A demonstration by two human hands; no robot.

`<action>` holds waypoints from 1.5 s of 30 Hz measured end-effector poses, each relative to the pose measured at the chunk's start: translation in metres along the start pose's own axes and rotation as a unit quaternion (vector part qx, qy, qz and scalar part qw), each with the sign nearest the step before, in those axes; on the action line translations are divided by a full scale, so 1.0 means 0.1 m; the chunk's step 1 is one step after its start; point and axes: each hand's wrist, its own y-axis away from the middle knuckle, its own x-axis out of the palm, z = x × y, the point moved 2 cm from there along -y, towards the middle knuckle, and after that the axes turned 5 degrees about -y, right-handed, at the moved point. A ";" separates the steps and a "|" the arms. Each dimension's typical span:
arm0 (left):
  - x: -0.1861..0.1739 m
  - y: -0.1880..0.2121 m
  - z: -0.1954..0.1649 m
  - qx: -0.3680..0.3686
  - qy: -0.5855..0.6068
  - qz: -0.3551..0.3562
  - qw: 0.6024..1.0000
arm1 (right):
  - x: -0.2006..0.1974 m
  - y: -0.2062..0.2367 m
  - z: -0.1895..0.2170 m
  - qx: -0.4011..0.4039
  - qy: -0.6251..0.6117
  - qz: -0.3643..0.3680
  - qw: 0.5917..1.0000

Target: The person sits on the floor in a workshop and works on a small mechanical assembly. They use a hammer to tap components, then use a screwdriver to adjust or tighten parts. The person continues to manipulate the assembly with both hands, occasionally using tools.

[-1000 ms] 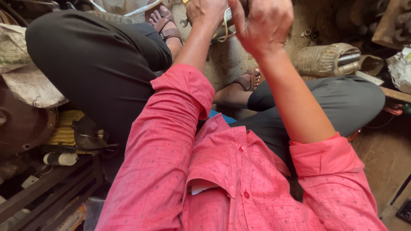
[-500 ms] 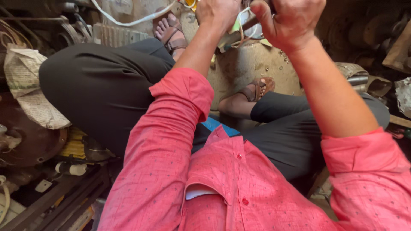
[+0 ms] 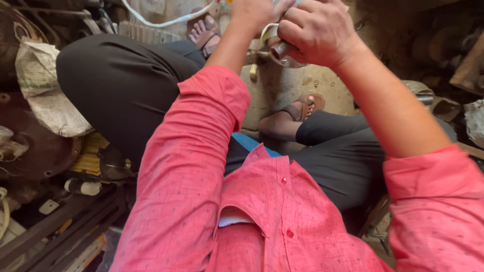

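Both my hands are raised at the top of the view, above my knees. My right hand [image 3: 318, 31] is closed around a small round metal part [image 3: 282, 53] with a shiny rim. My left hand [image 3: 257, 11] grips the same part from the far side, mostly cut off by the frame's top edge. A white cable [image 3: 169, 21] runs from the part toward the left across the floor. My pink shirt sleeves and dark trousers fill the middle of the view.
My sandalled feet [image 3: 302, 107] rest on a dusty concrete floor [image 3: 282, 90]. A crumpled newspaper bundle [image 3: 48, 90] and a rusty round metal housing [image 3: 35, 151] lie at the left. Dark metal bars [image 3: 55, 226] are at the lower left, cluttered scrap parts [image 3: 443, 50] at the right.
The view has tilted down and to the right, so my hands sit lower in the frame. My right hand has closed more tightly over the metal part.
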 end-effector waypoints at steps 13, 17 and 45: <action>0.30 0.41 0.50 0.076 -0.256 0.128 0.955 | 0.12 0.23 0.28 0.068 -0.029 -0.048 0.996; 0.48 0.73 0.56 -0.152 0.144 0.083 0.974 | 0.19 0.24 0.32 0.073 -0.045 -0.045 0.995; 0.54 1.25 0.28 -0.181 0.389 -0.063 0.901 | 0.15 0.37 0.14 0.100 -0.055 -0.085 0.990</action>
